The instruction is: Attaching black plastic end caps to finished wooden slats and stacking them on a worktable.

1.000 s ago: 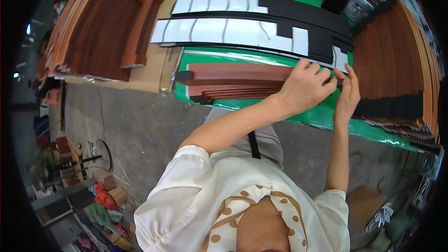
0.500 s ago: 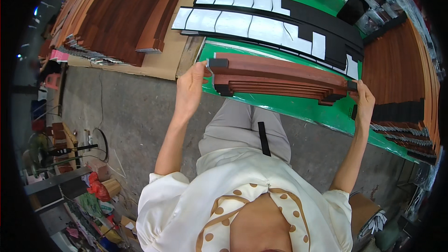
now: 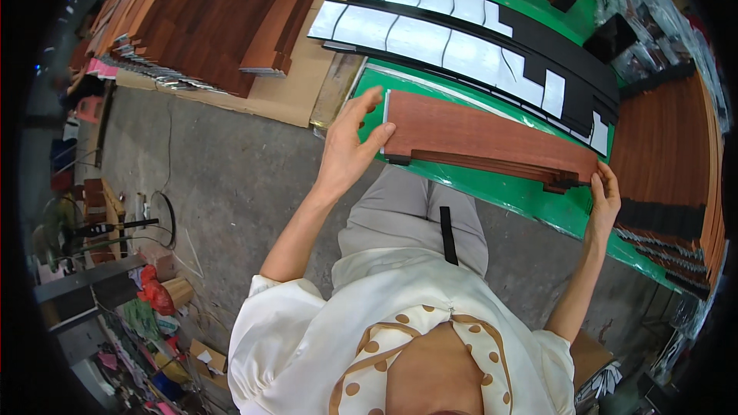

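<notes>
A reddish-brown wood-grain panel (image 3: 492, 124) lies face up over a small stack of similar panels (image 3: 492, 172) at the table's near edge. My left hand (image 3: 350, 146) is at the panel's left end with fingers spread apart, its thumb at the end's edge. At the far right corner, my right hand (image 3: 606, 190) has its fingers closed around the panel's end. Behind the panel lie long black strips (image 3: 569, 58) with white adhesive-looking pieces (image 3: 430, 42) on them.
Tall stacks of brown panels stand at the left (image 3: 207, 23) and right (image 3: 665, 154). The table has a green cover (image 3: 530, 204) and a cardboard sheet (image 3: 288, 104). Plastic-wrapped items (image 3: 646, 23) lie at the far right. A fan (image 3: 65, 234) stands at lower left.
The top panel has tipped from its narrow edge to lie with its broad face up on the stack. My left hand has loosened and spread its fingers; my right hand stays at the right end.
</notes>
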`<state>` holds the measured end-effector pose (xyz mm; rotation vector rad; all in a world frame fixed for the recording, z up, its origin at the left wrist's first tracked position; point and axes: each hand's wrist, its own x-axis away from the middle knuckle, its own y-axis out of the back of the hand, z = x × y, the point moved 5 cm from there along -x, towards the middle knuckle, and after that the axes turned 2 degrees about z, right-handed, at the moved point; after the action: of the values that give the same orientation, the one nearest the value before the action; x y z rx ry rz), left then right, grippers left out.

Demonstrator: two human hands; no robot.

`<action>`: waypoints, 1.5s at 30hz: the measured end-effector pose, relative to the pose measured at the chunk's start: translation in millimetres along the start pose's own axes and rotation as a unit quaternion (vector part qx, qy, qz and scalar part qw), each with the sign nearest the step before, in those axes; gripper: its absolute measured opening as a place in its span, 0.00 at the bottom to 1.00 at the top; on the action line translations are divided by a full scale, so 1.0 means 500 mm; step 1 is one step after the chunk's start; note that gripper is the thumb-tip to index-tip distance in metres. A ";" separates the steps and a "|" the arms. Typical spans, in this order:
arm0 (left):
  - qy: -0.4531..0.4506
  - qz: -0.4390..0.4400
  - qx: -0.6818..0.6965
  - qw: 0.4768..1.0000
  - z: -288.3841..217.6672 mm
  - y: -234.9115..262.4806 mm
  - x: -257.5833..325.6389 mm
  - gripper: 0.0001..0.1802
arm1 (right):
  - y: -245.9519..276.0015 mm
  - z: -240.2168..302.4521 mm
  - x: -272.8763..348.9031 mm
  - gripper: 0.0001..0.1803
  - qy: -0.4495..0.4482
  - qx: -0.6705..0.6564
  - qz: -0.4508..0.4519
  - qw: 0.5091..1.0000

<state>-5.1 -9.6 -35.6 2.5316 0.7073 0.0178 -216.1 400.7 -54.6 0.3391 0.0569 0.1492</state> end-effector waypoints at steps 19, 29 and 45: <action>0.427 0.164 0.270 0.847 0.003 -0.087 -0.039 0.46 | -0.063 -0.004 -0.033 0.38 -0.382 -0.100 0.181 0.901; 0.030 0.008 0.259 0.966 0.068 -0.101 -0.076 0.50 | -0.067 0.007 0.014 0.45 0.038 -0.204 0.067 0.976; -0.030 0.063 0.344 0.936 0.094 -0.138 -0.074 0.55 | -0.082 -0.090 0.029 0.44 0.023 -0.201 0.036 0.979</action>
<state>-63.7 0.8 -105.0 3.2233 0.5939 -0.3144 -199.9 379.6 -111.1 -0.0670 0.0594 0.2354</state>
